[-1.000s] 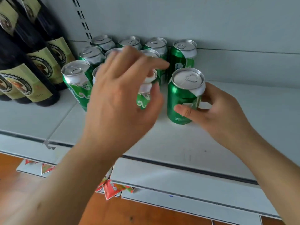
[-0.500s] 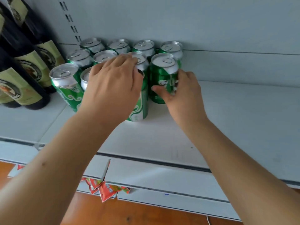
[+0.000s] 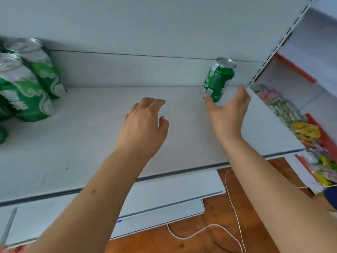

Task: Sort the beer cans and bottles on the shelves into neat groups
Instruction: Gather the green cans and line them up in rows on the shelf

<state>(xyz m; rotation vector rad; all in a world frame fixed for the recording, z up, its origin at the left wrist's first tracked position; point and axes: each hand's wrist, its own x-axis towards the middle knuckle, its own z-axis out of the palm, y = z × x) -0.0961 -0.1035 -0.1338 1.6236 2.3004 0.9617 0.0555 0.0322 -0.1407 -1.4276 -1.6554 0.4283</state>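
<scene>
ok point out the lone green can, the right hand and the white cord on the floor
lone green can [image 3: 218, 83], head view, middle of its green side
right hand [image 3: 228, 110], head view, back of hand
white cord [image 3: 235, 210], head view, strand over floor

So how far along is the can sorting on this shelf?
Done: a cluster of green cans stands at the left end of the shelf. In hand: the right hand is open at a stray can at the far right, not gripping it; the left hand is free. Left: join it to the group.
</scene>
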